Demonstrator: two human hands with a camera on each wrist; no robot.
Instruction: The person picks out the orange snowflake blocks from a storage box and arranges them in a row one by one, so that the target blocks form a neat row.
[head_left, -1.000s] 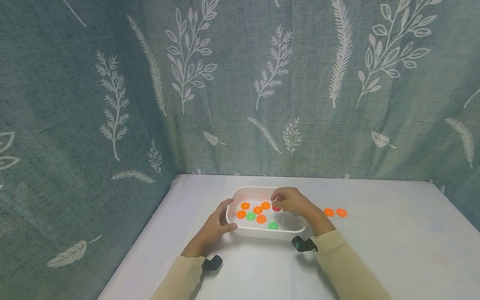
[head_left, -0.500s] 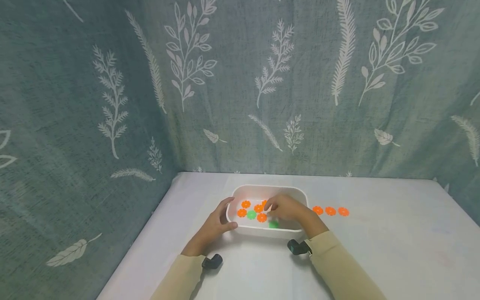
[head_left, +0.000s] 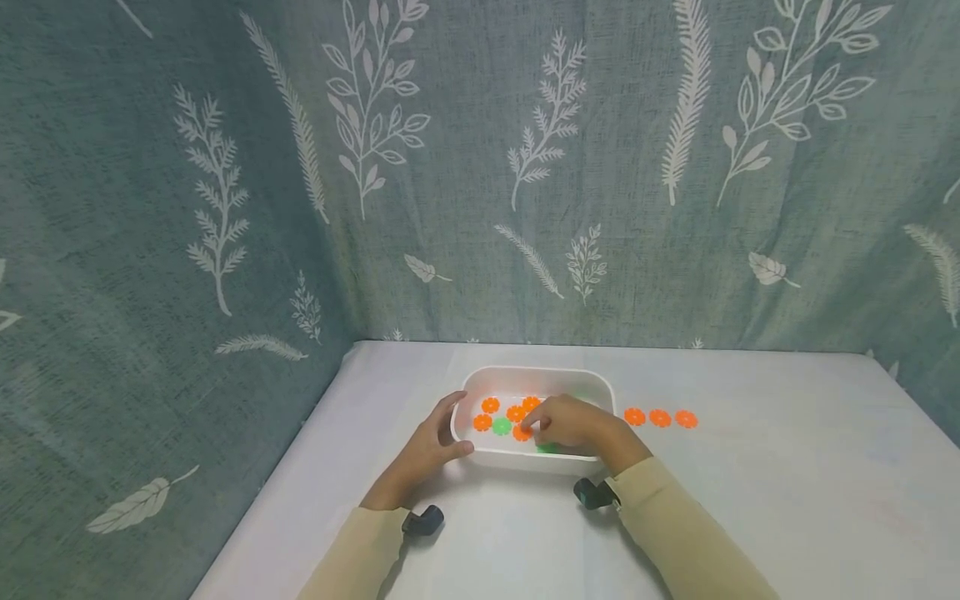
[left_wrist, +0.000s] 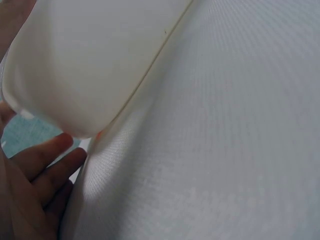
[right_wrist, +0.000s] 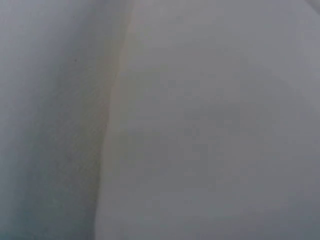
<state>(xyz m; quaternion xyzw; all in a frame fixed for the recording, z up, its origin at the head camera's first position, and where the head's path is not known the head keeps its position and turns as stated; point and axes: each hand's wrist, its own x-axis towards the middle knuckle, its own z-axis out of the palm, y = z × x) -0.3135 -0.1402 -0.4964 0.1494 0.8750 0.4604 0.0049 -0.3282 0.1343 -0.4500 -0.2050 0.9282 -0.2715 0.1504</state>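
Tub (head_left: pixel 517 462): white, oblong, round-cornered; landmark for all places below. Stands on a white-covered table (head_left: pixel 750 508), before a leaf-patterned curtain (head_left: pixel 465 183).

Tub contents, as visible: five orange discs (head_left: pixel 491 405), flat, scalloped, lying loose in the left half and middle; one green disc (head_left: pixel 502 427) among them; a second green disc (head_left: pixel 547 447) by the near wall, partly covered. Whatever lies beneath the hand cannot be made out.

Outside row (head_left: pixel 661 418): three orange pieces of like pattern, side by side with narrow gaps, just beyond the tub's right end.

Left hand (head_left: pixel 433 442): at the tub's left end; thumb at the near rim, fingers spread toward the far corner, gripping that end between them.

Right hand (head_left: pixel 573 423): inside the tub, index finger reaching down to the frontmost orange disc (head_left: pixel 519 434). Pinching or merely touching: cannot tell; the right wrist view offers only pale, blurred surfaces.

Change, past second: right hand shifted leftward within the tub; a red disc then by its fingertips is now out of sight. The outside piece nearest the tub now shows. Left hand unmoved.

Significance, by judgement: piece-by-piece handling is partway along, at a reach rather than a lift, the left hand steadying the tub.
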